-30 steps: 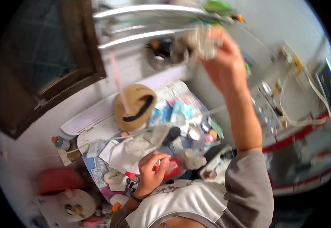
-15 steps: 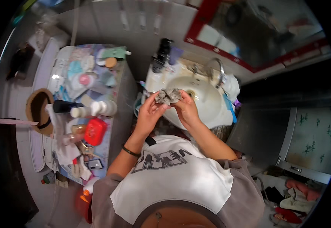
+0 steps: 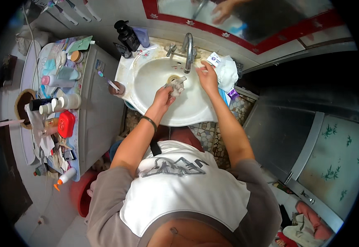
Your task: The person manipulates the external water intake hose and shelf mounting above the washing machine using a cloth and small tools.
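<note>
My left hand (image 3: 164, 99) is closed around a crumpled greyish cloth (image 3: 177, 85) and holds it over the white washbasin (image 3: 148, 78), near the drain. Part of the cloth sticks out past the fingers toward the tap. My right hand (image 3: 208, 79) is over the basin's right rim, its fingers a little bent and apart, with nothing seen in them. Just left of that hand stands the curved metal tap (image 3: 188, 53). A white crumpled packet (image 3: 227, 72) and a small white box (image 3: 214, 59) lie on the ledge to its right.
A black pump bottle (image 3: 126, 35) and purple tube (image 3: 141, 37) stand behind the basin's left corner. A cup (image 3: 116, 88) with a toothbrush sits at its left edge. Left is a cabinet crowded with bottles and a red soap box (image 3: 66, 124). A red-framed mirror (image 3: 224, 35) hangs behind.
My hands were together on the cloth in front of the basin. They have parted: the left carries the cloth over the bowl, the right has let go and moved toward the tap. The view has shifted.
</note>
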`<act>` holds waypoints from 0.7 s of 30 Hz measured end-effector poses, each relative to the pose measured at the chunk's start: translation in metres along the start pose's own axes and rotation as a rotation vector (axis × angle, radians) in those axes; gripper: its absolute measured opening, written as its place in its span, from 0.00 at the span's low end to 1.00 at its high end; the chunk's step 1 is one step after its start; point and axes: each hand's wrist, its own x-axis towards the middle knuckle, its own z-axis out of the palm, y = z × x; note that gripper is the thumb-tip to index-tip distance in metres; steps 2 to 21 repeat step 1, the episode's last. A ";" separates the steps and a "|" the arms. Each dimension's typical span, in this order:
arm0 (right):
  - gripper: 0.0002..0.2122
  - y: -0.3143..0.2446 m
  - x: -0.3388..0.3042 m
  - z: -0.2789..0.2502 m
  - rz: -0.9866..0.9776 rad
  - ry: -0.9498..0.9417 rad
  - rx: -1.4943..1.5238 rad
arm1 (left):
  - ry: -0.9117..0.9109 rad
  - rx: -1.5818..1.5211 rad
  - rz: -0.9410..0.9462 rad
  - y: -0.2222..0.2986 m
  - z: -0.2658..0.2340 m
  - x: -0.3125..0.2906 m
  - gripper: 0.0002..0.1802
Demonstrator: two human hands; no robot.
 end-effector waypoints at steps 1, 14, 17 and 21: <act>0.18 0.004 -0.001 0.002 0.001 -0.018 0.004 | 0.049 0.004 -0.007 -0.002 0.006 0.006 0.15; 0.18 0.004 -0.001 0.002 0.001 -0.018 0.004 | 0.049 0.004 -0.007 -0.002 0.006 0.006 0.15; 0.18 0.004 -0.001 0.002 0.001 -0.018 0.004 | 0.049 0.004 -0.007 -0.002 0.006 0.006 0.15; 0.18 0.004 -0.001 0.002 0.001 -0.018 0.004 | 0.049 0.004 -0.007 -0.002 0.006 0.006 0.15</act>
